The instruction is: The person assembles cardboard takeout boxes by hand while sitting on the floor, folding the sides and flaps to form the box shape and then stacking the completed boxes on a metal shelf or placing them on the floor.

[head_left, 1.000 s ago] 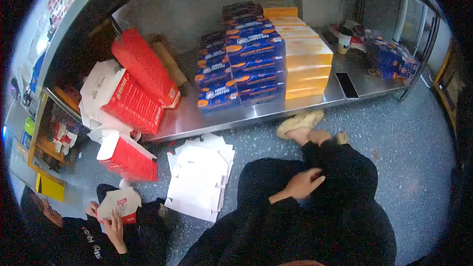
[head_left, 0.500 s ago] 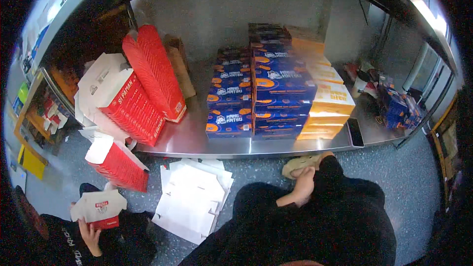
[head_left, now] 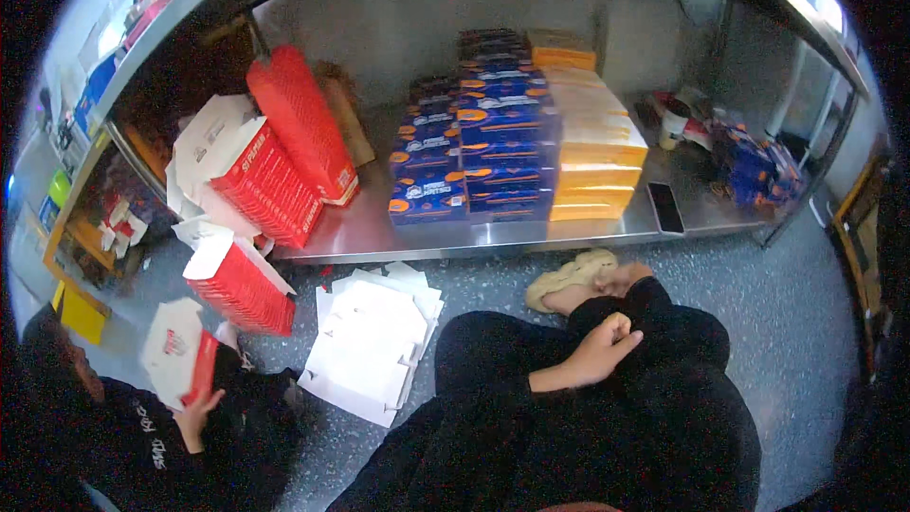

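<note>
Flat white die-cut cardboard sheets [head_left: 365, 346] lie in an uneven pile on the speckled blue-grey floor [head_left: 787, 322]; the pile is the landmark for all places below. To its right, the wearer's bare left hand [head_left: 602, 353] rests over the black-clothed lap, near a beige clog [head_left: 569, 280]. Its fingers are bent and close together; whether they enclose anything cannot be told. The right hand is out of sight, so its fingers cannot be judged.

To the pile's left, a co-worker's hand [head_left: 196, 412] grips a partly folded red-and-white cardboard carton [head_left: 180, 356] bearing a small red printed emblem on its white face; pale lettering marks the co-worker's black garment [head_left: 152, 436]. Between that carton and the shelf stands a nested stack of red cartons [head_left: 248, 299].

Beyond the pile, a brushed-steel shelf [head_left: 379, 232] carries, at left, nested red cartons with white lettering [head_left: 265, 185]; further right, stacked dark-blue boxes [head_left: 498, 137] with white lettering and orange printed shapes; beside these, stacked yellow-orange boxes [head_left: 597, 147], their print too blurred to read; and, farthest right, a black-screened phone [head_left: 665, 207].
</note>
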`<state>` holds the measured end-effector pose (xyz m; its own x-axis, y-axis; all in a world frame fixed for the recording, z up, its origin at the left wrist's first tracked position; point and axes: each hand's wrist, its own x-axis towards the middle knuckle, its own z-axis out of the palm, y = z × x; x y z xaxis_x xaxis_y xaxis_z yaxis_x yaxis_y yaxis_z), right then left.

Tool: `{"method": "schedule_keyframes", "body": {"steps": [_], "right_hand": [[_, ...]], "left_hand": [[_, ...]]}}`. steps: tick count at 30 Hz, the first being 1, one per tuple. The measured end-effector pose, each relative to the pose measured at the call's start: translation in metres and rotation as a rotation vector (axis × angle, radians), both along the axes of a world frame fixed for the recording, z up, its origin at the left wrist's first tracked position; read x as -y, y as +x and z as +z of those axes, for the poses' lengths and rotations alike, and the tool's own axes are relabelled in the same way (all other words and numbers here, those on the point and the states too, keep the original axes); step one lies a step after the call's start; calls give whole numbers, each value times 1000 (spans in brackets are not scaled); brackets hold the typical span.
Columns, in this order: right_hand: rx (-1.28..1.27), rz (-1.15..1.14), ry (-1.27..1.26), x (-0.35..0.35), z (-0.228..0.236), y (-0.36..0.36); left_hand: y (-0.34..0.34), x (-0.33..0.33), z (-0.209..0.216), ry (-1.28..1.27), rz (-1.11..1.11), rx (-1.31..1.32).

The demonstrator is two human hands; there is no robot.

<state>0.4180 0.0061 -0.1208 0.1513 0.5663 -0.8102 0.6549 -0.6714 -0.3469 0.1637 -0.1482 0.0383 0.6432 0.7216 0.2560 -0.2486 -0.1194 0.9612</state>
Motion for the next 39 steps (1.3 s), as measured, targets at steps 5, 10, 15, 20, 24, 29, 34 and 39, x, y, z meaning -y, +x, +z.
{"method": "schedule_keyframes", "body": {"steps": [5,10,15,20,24,29,34,39], "right_hand": [[-703,-387,144,50,46,13],[-902,-513,135,68,89,21],[-956,-600,206,65,77,112],[-866,-797,390,79,77,192],[-775,-1141,646,76,48,260],[-629,-1766,1265,35,53,359],[404,-1570,1614,-46,91,459],[317,-1762,1199,-104,175,454]], "left_hand": [[30,22,-60,464,-195,-167],[63,15,-20,427,-151,-412],[130,-6,-1,494,-363,-371],[201,-15,-19,662,-484,-343],[235,-22,-36,710,-739,-256],[245,-50,-73,255,-724,-324],[235,-70,-116,172,-679,-272],[215,-96,-126,134,-581,-314]]}}
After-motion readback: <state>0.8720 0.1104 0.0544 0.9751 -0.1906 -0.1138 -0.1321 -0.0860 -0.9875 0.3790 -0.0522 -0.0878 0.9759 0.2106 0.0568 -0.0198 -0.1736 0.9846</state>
